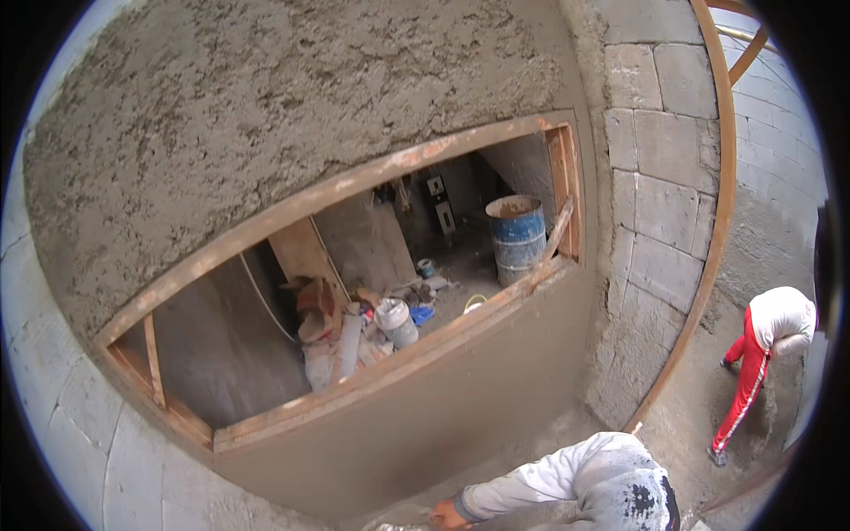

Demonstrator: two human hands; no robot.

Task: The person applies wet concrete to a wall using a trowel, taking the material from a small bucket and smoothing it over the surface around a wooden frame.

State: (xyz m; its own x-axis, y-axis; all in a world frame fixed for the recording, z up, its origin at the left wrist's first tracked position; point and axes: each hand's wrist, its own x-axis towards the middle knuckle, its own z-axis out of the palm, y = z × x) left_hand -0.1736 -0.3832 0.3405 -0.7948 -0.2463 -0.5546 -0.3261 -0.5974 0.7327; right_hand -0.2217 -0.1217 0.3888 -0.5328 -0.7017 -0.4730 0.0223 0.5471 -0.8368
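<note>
Neither of my hands shows in the head view. Below me, at the lower edge, a co-worker in a stained white long-sleeved top (575, 482) bends forward. This co-worker's hand (450, 515) reaches left toward a pale, crumpled-looking thing (398, 517), cut off by the frame; whether the hand grips it I cannot tell. Facing me is a wall with rough wet-looking plaster (310, 97) above a wooden window frame (398, 392). Beneath the frame the plaster (425, 434) looks smooth.
Through the opening stand a blue drum (517, 241), a white bucket (396, 323) and torn sacks (319, 310). A wooden stick (556, 234) leans at the frame's right end. Bare blocks (664, 203) and a curved-looking wooden post (724, 177) rise at right. Another person in red trousers (751, 376) bends beyond.
</note>
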